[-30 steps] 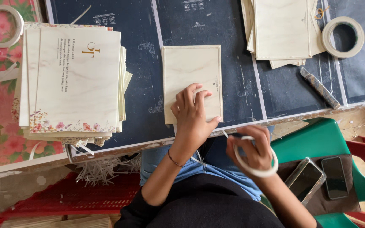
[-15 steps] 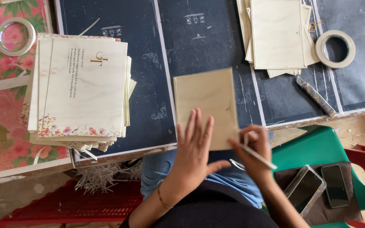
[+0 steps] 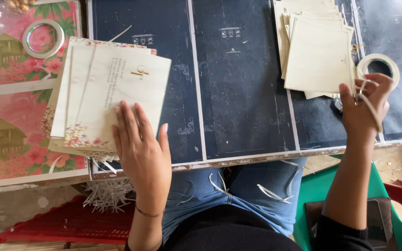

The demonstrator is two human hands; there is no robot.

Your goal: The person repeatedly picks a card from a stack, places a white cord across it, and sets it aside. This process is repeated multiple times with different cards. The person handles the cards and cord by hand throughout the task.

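While the left hand [image 3: 138, 148] lay flat and open, fingers spread, on the printed card stack [image 3: 105, 97] at the left of the dark work board [image 3: 238, 88], the top card of that stack sat slightly askew over the floral-edged ones beneath. The right hand [image 3: 364, 109] was raised at the board's right edge, its fingers curled around a thin loop of pale tape strip [image 3: 371, 104], just in front of a roll of tape [image 3: 378, 69]. Beside that hand lay a pile of blank cream cards [image 3: 317, 51]. A second tape roll [image 3: 43, 38] rested on the pink flowered cloth [image 3: 10, 121] at far left. Paper trimmings [image 3: 108, 195] hung below the board's near edge, above a red crate [image 3: 70, 223].
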